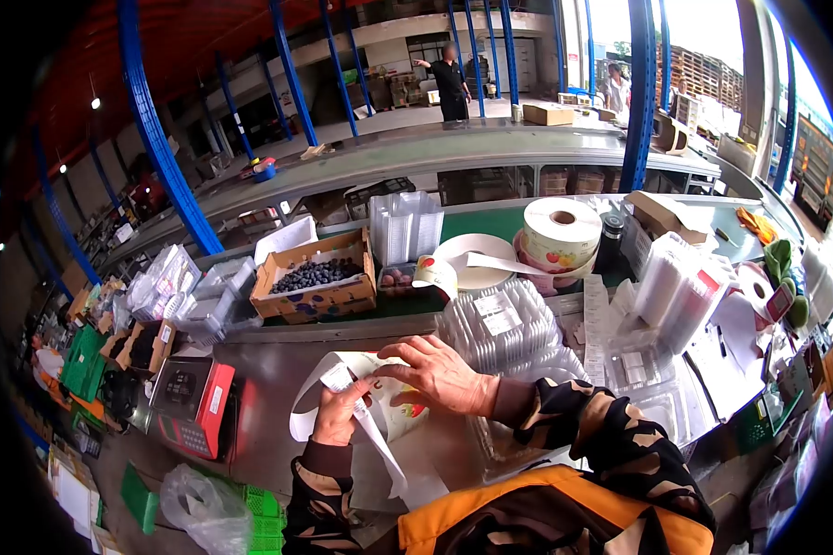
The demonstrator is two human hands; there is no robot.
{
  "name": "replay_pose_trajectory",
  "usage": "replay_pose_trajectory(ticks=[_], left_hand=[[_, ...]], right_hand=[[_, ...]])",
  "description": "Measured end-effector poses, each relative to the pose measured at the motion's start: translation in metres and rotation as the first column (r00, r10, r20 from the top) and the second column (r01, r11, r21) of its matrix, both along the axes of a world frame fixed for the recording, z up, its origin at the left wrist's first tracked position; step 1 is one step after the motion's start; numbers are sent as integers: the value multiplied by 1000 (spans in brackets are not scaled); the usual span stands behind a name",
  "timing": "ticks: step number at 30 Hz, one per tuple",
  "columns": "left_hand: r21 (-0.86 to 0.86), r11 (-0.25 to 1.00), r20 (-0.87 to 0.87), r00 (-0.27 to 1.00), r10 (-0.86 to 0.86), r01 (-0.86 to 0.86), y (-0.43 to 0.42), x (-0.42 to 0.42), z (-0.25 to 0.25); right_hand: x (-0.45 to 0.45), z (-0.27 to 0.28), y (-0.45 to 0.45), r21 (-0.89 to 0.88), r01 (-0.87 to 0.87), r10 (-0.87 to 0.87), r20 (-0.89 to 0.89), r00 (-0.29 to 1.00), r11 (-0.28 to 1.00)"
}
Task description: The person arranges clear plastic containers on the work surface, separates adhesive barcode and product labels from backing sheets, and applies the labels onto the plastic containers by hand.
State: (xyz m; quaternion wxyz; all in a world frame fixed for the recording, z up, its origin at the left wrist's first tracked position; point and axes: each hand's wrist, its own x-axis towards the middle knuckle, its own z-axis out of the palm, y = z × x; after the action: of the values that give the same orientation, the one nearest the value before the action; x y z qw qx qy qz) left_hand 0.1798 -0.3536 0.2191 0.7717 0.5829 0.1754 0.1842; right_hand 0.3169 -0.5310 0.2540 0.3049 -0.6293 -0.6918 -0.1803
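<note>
My left hand (338, 416) is closed in a pinch on a strip of white labels (379, 442). Its printed end sticks up above the thumb, and the tail hangs down over the metal table edge. My right hand (446, 377) reaches in from the right, fingers bent, its fingertips close to my left thumb; whatever they pinch is hidden. Beneath both hands lies a loose roll of fruit-printed stickers (403, 421), its white backing curling out to the left. Right beside my right hand stand stacked clear plastic clamshell boxes (509, 324), with a printed label on top.
A red weighing scale (194, 405) stands on the left. Behind are a cardboard box of blueberries (315, 276), a big sticker roll (562, 227), clear trays (405, 227) and a dark bottle (610, 242). Beyond the conveyor (389, 153) a person (450, 83) stands, one arm outstretched.
</note>
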Motion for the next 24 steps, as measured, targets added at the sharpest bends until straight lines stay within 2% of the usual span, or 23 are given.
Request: replay_pose_trajectory(ticks=[2,10,11,14,20,21,24], left_hand=[[-72,997,-61,998,35,-39,-6,-2,-1],[-166,986,-16,1000,-26,23,0,1,-23],[-170,985,-64,998,13,-24,-4,2,-18],[-185,982,0,999,39,-39,-10,3,-10],[-173,985,-54,998,-13,3,-6,7,-23],[-154,986,-88,994,57,-70,-17,9,-13],[-150,988,-70,997,24,-34,-17,11,-16]], right_hand=[[6,-12,1,20,-55,55,15,998,998],[9,-19,-9,83,-126,118,96,988,989],[10,-19,-9,94,-131,122,103,987,987],[4,-14,-14,32,-56,55,15,998,998],[8,-20,-17,57,-47,42,81,996,997],[8,-22,-17,60,-63,59,70,996,996],[8,-22,-22,79,-71,62,108,992,994]])
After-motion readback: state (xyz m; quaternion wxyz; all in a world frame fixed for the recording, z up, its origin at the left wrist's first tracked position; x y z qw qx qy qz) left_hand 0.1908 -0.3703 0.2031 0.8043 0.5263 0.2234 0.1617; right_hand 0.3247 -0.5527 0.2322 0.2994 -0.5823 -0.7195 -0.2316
